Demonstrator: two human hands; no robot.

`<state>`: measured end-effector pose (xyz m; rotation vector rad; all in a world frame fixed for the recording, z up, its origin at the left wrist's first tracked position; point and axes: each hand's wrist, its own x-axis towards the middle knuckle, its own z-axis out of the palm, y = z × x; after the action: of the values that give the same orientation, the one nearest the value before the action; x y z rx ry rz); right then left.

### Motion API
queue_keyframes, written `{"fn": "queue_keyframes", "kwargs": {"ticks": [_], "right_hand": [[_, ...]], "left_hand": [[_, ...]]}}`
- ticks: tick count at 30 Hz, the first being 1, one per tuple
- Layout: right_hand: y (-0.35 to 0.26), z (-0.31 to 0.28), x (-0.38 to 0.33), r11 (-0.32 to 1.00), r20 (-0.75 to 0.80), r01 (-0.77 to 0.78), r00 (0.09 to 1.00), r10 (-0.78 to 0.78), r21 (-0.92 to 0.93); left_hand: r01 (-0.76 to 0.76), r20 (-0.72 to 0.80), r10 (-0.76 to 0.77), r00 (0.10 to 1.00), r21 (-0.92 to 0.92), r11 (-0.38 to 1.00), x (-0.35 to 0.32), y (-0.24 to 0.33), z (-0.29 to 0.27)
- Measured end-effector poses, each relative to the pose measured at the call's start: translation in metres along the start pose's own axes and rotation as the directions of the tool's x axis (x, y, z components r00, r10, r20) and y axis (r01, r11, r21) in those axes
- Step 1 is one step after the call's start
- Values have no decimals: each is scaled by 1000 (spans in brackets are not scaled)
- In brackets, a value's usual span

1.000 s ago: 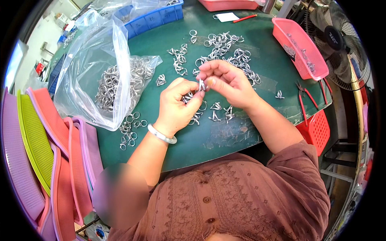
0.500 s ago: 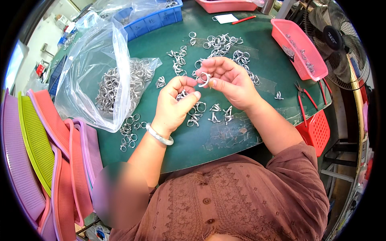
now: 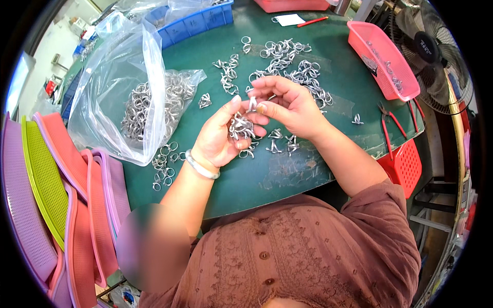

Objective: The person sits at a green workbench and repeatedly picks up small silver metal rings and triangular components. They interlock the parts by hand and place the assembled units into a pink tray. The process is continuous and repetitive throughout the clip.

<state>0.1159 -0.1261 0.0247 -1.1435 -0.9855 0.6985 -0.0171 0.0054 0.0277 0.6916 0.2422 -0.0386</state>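
My left hand (image 3: 221,128) is turned palm up with a small heap of silver metal rings (image 3: 240,127) cupped in it. Just above that palm, my right hand (image 3: 287,105) pinches a single ring (image 3: 252,104) between thumb and fingers. Beyond my hands, a loose pile of rings (image 3: 282,55) spreads over the green tabletop, and several small clusters of rings (image 3: 276,146) lie close to my wrists. To the left, a clear plastic bag (image 3: 115,97) holds a large mass of similar rings (image 3: 154,105), with more loose rings (image 3: 165,164) in front of it.
Stacked colored plastic baskets (image 3: 43,174) crowd the left side. A blue crate (image 3: 197,23) stands at the back. On the right are a pink basket (image 3: 377,74), red-handled pliers (image 3: 389,128), a red stool (image 3: 403,167) and a fan (image 3: 426,49). A red pencil (image 3: 312,22) lies behind.
My left hand has opened from curled fingers to a palm-up cup, showing the rings in it. The ring in my right hand has been turned and lowered slightly toward that palm.
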Motion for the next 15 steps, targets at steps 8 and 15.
{"fn": "queue_keyframes", "kwargs": {"ticks": [8, 15], "right_hand": [[5, -6, 0, 936, 68, -52, 994, 81, -348], [1, -4, 0, 708, 333, 131, 930, 154, -694]], "left_hand": [[-71, -92, 62, 994, -100, 992, 1, 7, -12], [-32, -11, 30, 999, -186, 982, 2, 8, -16]]}}
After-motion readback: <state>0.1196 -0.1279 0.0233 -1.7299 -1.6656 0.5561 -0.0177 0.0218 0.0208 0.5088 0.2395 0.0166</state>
